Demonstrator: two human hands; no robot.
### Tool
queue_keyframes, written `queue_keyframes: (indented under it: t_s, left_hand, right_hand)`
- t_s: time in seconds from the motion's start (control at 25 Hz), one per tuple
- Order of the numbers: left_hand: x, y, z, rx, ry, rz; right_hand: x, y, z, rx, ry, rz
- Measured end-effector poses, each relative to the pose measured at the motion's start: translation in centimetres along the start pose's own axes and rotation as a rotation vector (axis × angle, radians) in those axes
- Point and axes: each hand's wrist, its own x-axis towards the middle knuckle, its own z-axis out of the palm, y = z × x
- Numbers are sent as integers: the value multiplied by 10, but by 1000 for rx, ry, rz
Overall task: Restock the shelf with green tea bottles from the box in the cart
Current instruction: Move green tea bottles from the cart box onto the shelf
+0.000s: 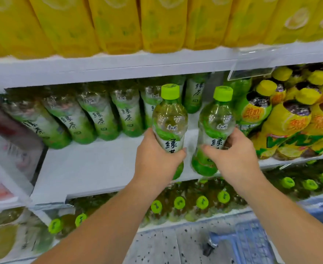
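My left hand grips a green tea bottle with a lime cap around its middle. My right hand grips a second green tea bottle beside it. Both bottles stand upright over the front of the white middle shelf, their bases near its front edge. Behind them, a row of several green tea bottles lines the back of the same shelf. The box is not in view.
Yellow-labelled bottles fill the upper shelf. Yellow-capped drink packs crowd the shelf's right end. Green-capped bottles sit on the lower shelf. A blue cart's edge shows at the bottom right over the speckled floor. A clear price holder hangs above.
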Motion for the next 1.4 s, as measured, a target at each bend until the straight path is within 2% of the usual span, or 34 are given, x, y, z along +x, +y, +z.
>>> queue_keyframes:
  t_s: [0.2,0.4,0.52,0.6,0.68,0.76,0.92,1.04,1.16,1.4]
  left_hand:
    - [9,-16,19,-98,-8,129]
    - [10,-21,19,-88,-95,198]
    - [-3,-43,8,6,-183,155]
    - [-10,-58,1,126,-143,118]
    - [-6,-67,-1,140,-89,48]
    - [3,-66,2,128,-79,-9]
    - [22,-58,14,145,-50,-16]
    - [36,-55,24,170,18,-108]
    - [47,-53,33,236,32,-179]
    - [60,-39,43,353,-9,-146]
  right_hand:
    - [3,23,12,104,9,-145]
    - [-1,28,13,47,17,-153]
    - [-13,37,17,-86,57,-121]
    - [-18,49,22,-140,86,-86]
    - [-19,56,28,-211,115,-64]
    - [-14,57,33,-212,129,-51]
    - [8,51,44,-255,152,-43]
    - [22,49,52,-185,191,12]
    - [33,48,60,-156,235,-26]
    - [55,47,71,-173,266,-87]
